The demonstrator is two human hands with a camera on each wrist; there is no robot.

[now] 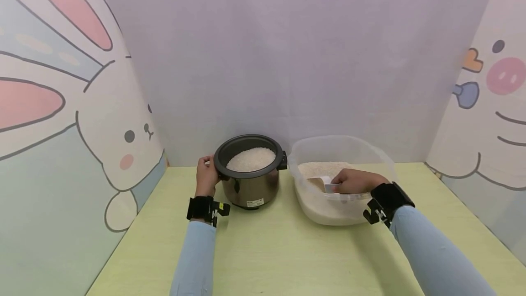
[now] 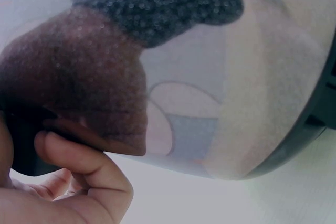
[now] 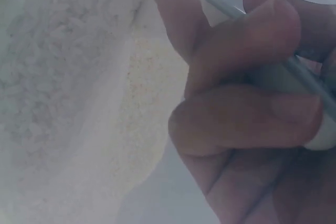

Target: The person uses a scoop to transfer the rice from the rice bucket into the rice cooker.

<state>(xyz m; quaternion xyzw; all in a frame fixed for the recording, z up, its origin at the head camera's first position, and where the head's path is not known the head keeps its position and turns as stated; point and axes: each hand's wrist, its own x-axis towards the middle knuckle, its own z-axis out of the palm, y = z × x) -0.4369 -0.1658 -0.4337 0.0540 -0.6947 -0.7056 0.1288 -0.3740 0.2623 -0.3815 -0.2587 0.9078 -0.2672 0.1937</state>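
A dark, glossy rice cooker (image 1: pixel 269 185) stands lidless on the table, with white rice (image 1: pixel 251 160) in its pot. At its left side my left hand (image 1: pixel 207 177) grips the black side handle (image 2: pixel 29 153), its fingers curled round it in the left wrist view. To the right is a clear plastic bin (image 1: pixel 341 144) with more rice (image 1: pixel 322 168) in it. My right hand (image 1: pixel 356 182) reaches inside the bin and holds a scoop (image 1: pixel 330 188) by its pale handle. In the right wrist view the fingers wrap round that handle, with loose rice grains beside them.
The pale yellow-green table (image 1: pixel 283 259) reaches back to a plain light curtain (image 1: pixel 283 58). Panels with a cartoon rabbit (image 1: pixel 107 140) on the left and a cartoon pig (image 1: pixel 489 118) on the right flank it. The cooker's right handle (image 1: pixel 282 161) is close to the bin.
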